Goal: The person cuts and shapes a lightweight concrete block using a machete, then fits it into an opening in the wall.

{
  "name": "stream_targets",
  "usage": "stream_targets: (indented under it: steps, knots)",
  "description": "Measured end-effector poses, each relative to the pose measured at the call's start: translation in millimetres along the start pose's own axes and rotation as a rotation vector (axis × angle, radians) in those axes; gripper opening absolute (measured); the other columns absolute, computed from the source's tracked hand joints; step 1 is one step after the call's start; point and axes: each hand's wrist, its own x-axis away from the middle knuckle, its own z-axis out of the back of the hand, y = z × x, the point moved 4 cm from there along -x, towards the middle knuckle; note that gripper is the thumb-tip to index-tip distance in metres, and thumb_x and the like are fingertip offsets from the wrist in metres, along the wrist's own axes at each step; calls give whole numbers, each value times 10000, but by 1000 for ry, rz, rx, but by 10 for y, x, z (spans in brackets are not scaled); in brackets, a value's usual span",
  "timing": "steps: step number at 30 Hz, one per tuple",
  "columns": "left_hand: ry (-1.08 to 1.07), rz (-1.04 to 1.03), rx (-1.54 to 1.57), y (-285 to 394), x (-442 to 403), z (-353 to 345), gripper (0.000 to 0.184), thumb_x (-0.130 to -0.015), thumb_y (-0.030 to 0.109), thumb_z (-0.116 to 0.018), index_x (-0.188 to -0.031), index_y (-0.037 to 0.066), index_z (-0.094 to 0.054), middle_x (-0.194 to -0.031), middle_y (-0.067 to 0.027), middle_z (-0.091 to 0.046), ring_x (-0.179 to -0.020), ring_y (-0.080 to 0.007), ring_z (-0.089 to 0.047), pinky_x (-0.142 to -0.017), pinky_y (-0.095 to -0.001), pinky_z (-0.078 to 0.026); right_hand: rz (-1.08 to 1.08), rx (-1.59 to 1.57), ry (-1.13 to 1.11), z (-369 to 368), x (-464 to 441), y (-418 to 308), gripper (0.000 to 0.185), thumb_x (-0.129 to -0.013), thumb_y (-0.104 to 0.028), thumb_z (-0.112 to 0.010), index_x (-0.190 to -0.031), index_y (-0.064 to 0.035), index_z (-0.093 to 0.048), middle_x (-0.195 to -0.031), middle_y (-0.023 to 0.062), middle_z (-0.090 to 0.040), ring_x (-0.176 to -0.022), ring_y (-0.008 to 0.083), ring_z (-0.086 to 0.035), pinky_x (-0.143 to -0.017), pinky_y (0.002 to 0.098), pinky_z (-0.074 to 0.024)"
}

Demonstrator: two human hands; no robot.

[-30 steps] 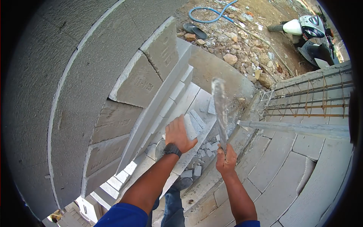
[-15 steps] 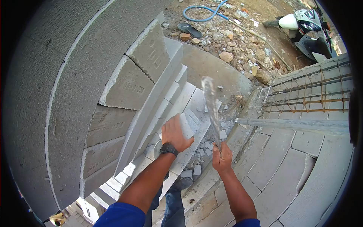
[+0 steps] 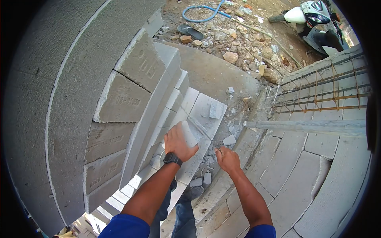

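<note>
Head view: hands [image 3: 177, 143] on chalky block [image 3: 189, 135], slim blade [image 3: 203, 129].

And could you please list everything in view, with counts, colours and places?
small block: 1, pale grey, centre
blade tool: 1, grey, centre
block fragments: many, pale, centre
stacked blocks: several, pale, centre
block walls: 2, grey, left and right
slab: 1, grey-brown, upper centre
stones: many, brownish, upper centre
hose: 1, blue, top
sandal: 1, dark, top
scooter: 1, white and black, upper right
rebar cage: 1, rusty, right
pole: 1, grey, right
watch: 1, black, left wrist
legs: 2, blue jeans, bottom
sleeves: 2, blue, bottom
left hand: 1, bare, against small block
right hand: 1, bare, holding blade tool
</note>
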Motion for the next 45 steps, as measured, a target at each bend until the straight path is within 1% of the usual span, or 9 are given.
stream_targets:
  steps: [1,10,13,16,22,28,37,40,45]
  knots:
    - [0,0,-7,24,4,7,1100,-658,404,-850,-1532,-1,-319,-1371,-212,-505,-1281,-398,-482,-1124,-496,-346,-104,238,-164,-23,-79,39,182,-988,-165,-674,-945,11,-675,-789,175,-667,-682,401,-651,-606,461,-498]
    - [-28,7,-9,-15,-80,7,1122,-653,422,-862,-1533,-4,-313,-1390,-211,-498,-1305,-395,-470,-1118,-505,-346,154,-547,303,452,74,-586,314,-1024,-288,-616,-850,-26,-618,-777,245,-681,-775,475,-664,-691,529,-518]
    - [-22,3,-12,31,-16,-25,1118,-655,426,-858,-1533,-2,-314,-1403,-214,-493,-1311,-395,-464,-1118,-507,-346,-113,180,-163,-44,-117,-13,248,-1008,-204,-641,-843,-23,-604,-726,209,-652,-695,431,-637,-634,468,-502]
    - [1,-20,-22,-7,-155,-1,1117,-655,429,-854,-1533,0,-312,-1406,-216,-491,-1312,-397,-462,-1118,-510,-344,-111,181,-175,81,-185,12,252,-1008,-206,-639,-838,-23,-601,-731,216,-655,-678,435,-634,-617,478,-493]
    - [-23,2,-19,-3,-64,-30,1122,-656,431,-853,-1536,0,-305,-1405,-218,-490,-1317,-399,-462,-1126,-511,-341,30,-603,309,477,-39,-471,346,-1009,-333,-616,-863,-19,-628,-820,265,-691,-771,491,-672,-667,568,-500]
    - [-46,-21,-21,18,-108,-20,1123,-658,421,-849,-1538,-5,-297,-1396,-218,-491,-1314,-405,-463,-1130,-512,-336,-106,168,-184,-142,-270,316,353,-1010,-297,-620,-811,-6,-603,-684,232,-631,-629,442,-611,-624,480,-503]
    - [-54,10,-42,-9,-100,-19,1122,-662,423,-846,-1538,-7,-292,-1410,-220,-477,-1315,-402,-457,-1133,-513,-325,-46,-732,260,345,-192,-359,279,-995,-283,-622,-898,-26,-665,-754,235,-686,-701,464,-652,-644,501,-515]
    - [-50,9,-41,27,-56,-38,1122,-662,424,-845,-1539,-7,-293,-1404,-220,-480,-1313,-402,-458,-1131,-514,-326,-112,171,-265,-104,-357,193,198,-980,-207,-642,-889,-32,-661,-740,225,-680,-672,430,-644,-617,455,-516]
    - [-53,-5,-47,-28,-80,-53,1125,-655,422,-846,-1539,-8,-297,-1399,-217,-483,-1307,-401,-460,-1125,-520,-331,-11,-29,-107,312,-303,-52,170,-984,-190,-644,-904,-40,-658,-715,228,-649,-701,441,-651,-642,503,-508]
